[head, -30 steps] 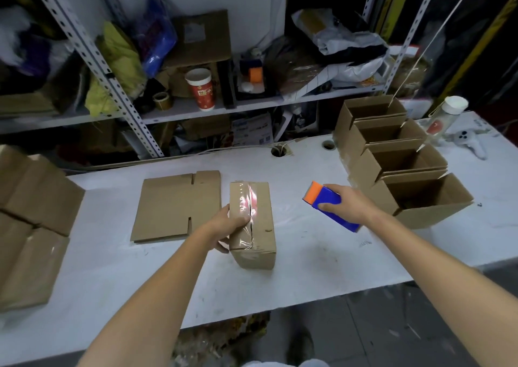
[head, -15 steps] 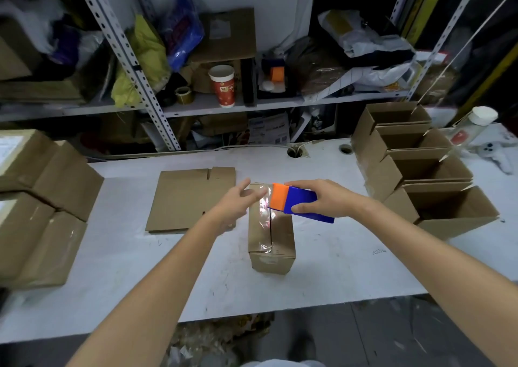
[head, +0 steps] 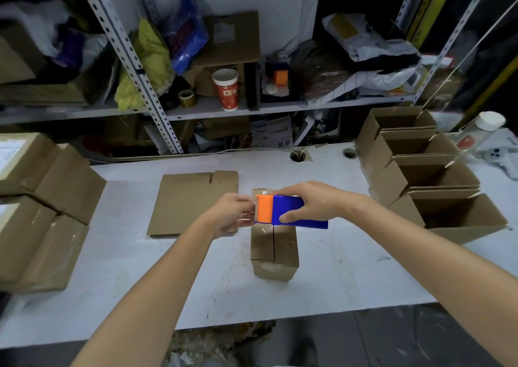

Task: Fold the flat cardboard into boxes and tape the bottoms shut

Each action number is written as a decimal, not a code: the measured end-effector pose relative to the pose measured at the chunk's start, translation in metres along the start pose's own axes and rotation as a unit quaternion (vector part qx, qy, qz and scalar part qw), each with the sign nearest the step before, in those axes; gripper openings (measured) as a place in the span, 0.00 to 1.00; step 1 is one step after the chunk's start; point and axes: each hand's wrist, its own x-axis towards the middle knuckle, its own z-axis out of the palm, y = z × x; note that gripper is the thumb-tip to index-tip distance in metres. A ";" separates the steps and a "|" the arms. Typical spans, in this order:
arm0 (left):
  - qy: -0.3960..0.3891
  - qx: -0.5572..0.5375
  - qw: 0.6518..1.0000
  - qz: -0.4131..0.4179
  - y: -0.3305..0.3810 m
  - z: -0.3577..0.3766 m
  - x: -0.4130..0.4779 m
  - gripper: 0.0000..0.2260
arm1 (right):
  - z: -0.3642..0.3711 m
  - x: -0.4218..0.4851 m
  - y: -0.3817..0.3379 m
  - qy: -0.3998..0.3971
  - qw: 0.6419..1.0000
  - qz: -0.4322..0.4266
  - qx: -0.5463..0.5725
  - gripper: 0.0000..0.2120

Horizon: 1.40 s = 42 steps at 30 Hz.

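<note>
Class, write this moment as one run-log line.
right hand grips tape dispenser | left hand at its orange end | both over box on table

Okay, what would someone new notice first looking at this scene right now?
The bright orange-and-blue tape dispenser, gripped by the right hand above the small box mid-table, with the left hand at its orange end. Next, the row of open boxes at the right, and the red paper cup on the shelf behind.
</note>
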 end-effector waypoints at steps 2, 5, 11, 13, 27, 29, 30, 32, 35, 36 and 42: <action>0.062 -0.006 0.998 0.010 0.001 -0.001 0.003 0.07 | -0.004 0.000 0.004 0.004 1.000 0.000 -0.016 0.32; 0.168 -0.052 0.984 0.030 0.003 -0.022 0.009 0.05 | -0.021 -0.014 0.035 0.014 0.996 0.051 -0.072 0.32; 0.192 -0.034 0.978 0.076 0.003 -0.016 0.022 0.15 | -0.034 -0.022 0.067 0.006 0.992 0.112 -0.065 0.34; 0.183 -0.041 0.978 0.086 0.007 -0.017 0.023 0.27 | -0.038 -0.017 0.068 0.008 0.991 0.113 -0.073 0.34; 0.234 0.028 0.971 0.035 0.015 -0.029 0.062 0.05 | -0.043 0.020 0.079 -0.028 0.988 0.133 -0.068 0.34; 0.248 0.030 0.968 0.019 0.014 -0.031 0.067 0.05 | -0.043 0.026 0.079 -0.033 0.989 0.134 -0.060 0.34; 0.253 0.030 0.967 0.010 0.013 -0.031 0.070 0.05 | -0.044 0.029 0.080 -0.037 0.988 0.136 -0.055 0.34; 0.260 0.037 0.965 -0.004 0.012 -0.031 0.075 0.08 | -0.044 0.033 0.080 -0.045 0.987 0.143 -0.049 0.33; 0.273 0.062 0.960 -0.009 0.010 -0.028 0.082 0.09 | -0.042 0.040 0.081 -0.057 0.985 0.153 -0.050 0.33; 0.279 0.072 0.958 -0.008 0.010 -0.026 0.084 0.09 | -0.041 0.042 0.081 -0.060 0.985 0.156 -0.048 0.33; 0.269 0.192 0.943 -0.037 -0.011 -0.005 0.091 0.06 | -0.036 0.050 0.084 -0.066 0.983 0.167 -0.037 0.33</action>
